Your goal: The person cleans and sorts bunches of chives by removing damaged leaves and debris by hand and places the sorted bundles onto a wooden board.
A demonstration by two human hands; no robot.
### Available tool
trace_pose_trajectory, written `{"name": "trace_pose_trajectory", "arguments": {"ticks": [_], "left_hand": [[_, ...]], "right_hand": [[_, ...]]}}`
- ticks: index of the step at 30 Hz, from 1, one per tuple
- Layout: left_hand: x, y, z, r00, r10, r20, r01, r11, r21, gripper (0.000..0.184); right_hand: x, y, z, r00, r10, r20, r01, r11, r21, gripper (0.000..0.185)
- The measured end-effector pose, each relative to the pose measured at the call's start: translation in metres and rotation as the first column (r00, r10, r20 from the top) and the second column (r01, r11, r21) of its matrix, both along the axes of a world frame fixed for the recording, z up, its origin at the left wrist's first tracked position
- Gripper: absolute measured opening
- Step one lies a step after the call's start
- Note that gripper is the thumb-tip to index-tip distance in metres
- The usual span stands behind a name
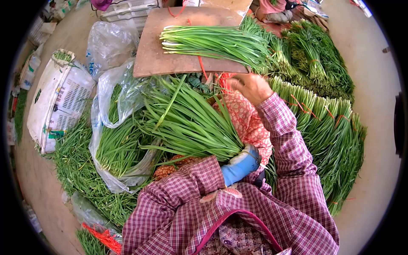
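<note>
My left hand (244,163), in a blue and white glove, is closed round the lower end of a loose bunch of garlic chives (191,119). The leaves fan out to the upper left across my lap. My bare right hand (251,88) is just below the board's front edge, its fingers bent together and slightly blurred. Beside its fingertips hang red ties (224,80); whether one is pinched, I cannot make out. On the brown board (148,55) lies another bunch of chives (212,40), white ends to the left.
Tied bundles of chives (323,127) are stacked at the right, with more bundles (314,55) behind. An open plastic bag (106,140) of chives stands at the left, near loose leaves (76,157) and a white crate (63,97). Red ties (102,238) lie lower left. Another person (274,10) sits beyond.
</note>
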State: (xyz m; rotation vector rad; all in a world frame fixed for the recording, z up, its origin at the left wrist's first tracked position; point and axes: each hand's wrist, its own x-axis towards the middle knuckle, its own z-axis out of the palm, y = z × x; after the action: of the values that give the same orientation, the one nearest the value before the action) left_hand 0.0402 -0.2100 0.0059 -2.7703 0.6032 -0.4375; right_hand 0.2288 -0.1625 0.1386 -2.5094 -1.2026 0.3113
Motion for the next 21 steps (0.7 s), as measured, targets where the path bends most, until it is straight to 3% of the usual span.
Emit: {"name": "trace_pose_trajectory", "arguments": {"ticks": [3,6,7,8,9,11,13,14,15,17,19,20,21], "left_hand": [[0.003,-0.024,-0.035,0.993,0.004,0.118,-0.002,1.000,-0.016,0.010],[0.004,-0.042,-0.072,0.957,0.037,0.287,-0.031,0.999,-0.026,0.017],[0.004,-0.032,-0.061,0.958,0.049,0.283,-0.044,0.999,-0.025,0.017],[0.002,-0.020,-0.049,0.991,-0.035,0.132,0.040,0.999,-0.036,0.017],[0.001,-0.009,-0.029,0.992,-0.122,-0.020,0.121,0.991,-0.062,0.017],[0.003,-0.007,-0.004,0.996,-0.084,-0.019,0.083,0.996,-0.031,0.019],[0.004,0.000,0.009,0.983,-0.179,-0.033,0.177,0.983,-0.045,0.018],[0.002,-0.001,0.017,0.958,-0.216,-0.191,0.216,0.976,-0.023,0.020],[0.002,-0.002,0.010,0.959,-0.208,-0.194,0.207,0.978,-0.027,0.020],[0.002,-0.006,-0.007,0.958,-0.283,-0.039,0.278,0.956,-0.095,0.013],[0.005,-0.008,-0.013,0.958,-0.285,0.002,0.284,0.954,-0.094,0.013],[0.006,-0.008,-0.011,0.959,-0.282,-0.010,0.280,0.956,-0.088,0.013],[0.007,-0.009,-0.009,0.959,-0.282,-0.028,0.279,0.957,-0.084,0.012]], "right_hand": [[-0.012,-0.004,-0.018,0.983,0.123,-0.133,-0.117,0.992,0.051,0.048],[-0.017,0.001,-0.032,0.982,0.117,-0.146,-0.102,0.989,0.106,0.043],[-0.018,0.003,-0.033,0.978,0.115,-0.173,-0.088,0.984,0.156,0.042],[-0.018,0.003,-0.031,0.981,0.110,-0.161,-0.083,0.982,0.169,0.030],[-0.021,0.003,-0.029,0.979,0.122,-0.164,-0.094,0.981,0.169,0.030],[-0.029,0.002,-0.024,0.978,0.049,-0.203,0.005,0.966,0.257,0.020],[-0.033,0.008,-0.025,0.994,0.002,-0.114,0.048,0.900,0.433,0.015],[-0.029,0.011,-0.021,0.983,-0.076,-0.166,0.142,0.890,0.432,0.014],[-0.027,0.019,-0.010,0.964,-0.152,-0.217,0.233,0.874,0.426,0.014],[-0.013,0.031,-0.013,0.989,-0.057,-0.135,0.129,0.772,0.622,0.014],[-0.019,0.041,0.011,0.992,-0.030,-0.122,0.080,0.896,0.438,0.016],[-0.022,0.044,0.020,0.992,-0.021,-0.122,0.072,0.897,0.437,0.016],[-0.027,0.047,0.026,1.000,0.001,-0.021,0.004,0.962,0.273,0.016]]}}
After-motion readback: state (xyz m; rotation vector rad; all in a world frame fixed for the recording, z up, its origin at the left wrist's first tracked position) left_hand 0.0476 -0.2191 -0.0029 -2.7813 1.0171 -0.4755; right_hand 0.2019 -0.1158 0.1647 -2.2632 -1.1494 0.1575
